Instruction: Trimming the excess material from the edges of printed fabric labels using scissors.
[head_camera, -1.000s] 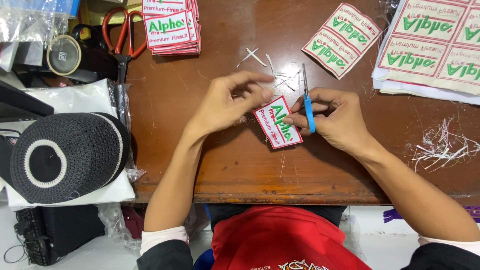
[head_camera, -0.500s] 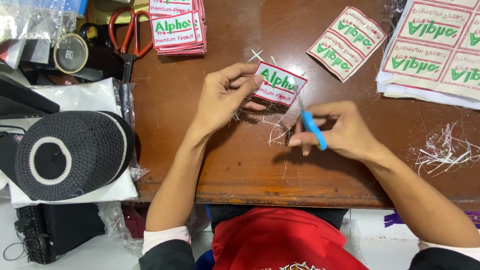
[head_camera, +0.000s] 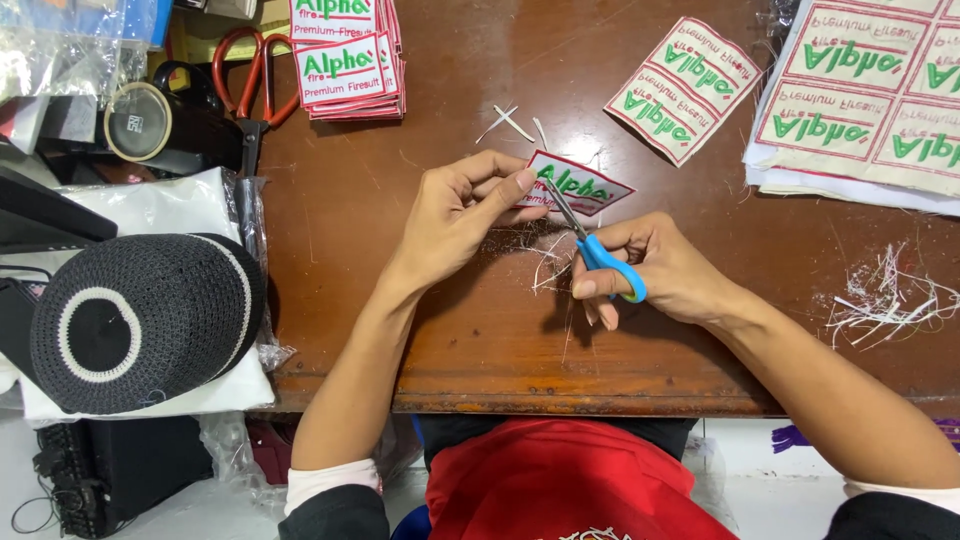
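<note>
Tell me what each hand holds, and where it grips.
Left hand pinches the white embroidered patch by its left edge. Right hand holds small blue-handled scissors by the loops.

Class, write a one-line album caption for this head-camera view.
Left hand holds an embroidered patch while right hand trims it with blue-handled scissors.

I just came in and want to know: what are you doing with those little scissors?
A person at a brown wooden table holds a small embroidered patch in the left hand. The right hand holds blue-handled scissors, with the blades at the patch's edge. Loose thread bits lie on the table. More patches sit stacked at the far side, beside red-handled scissors, and a black cap rests to the left.
</note>
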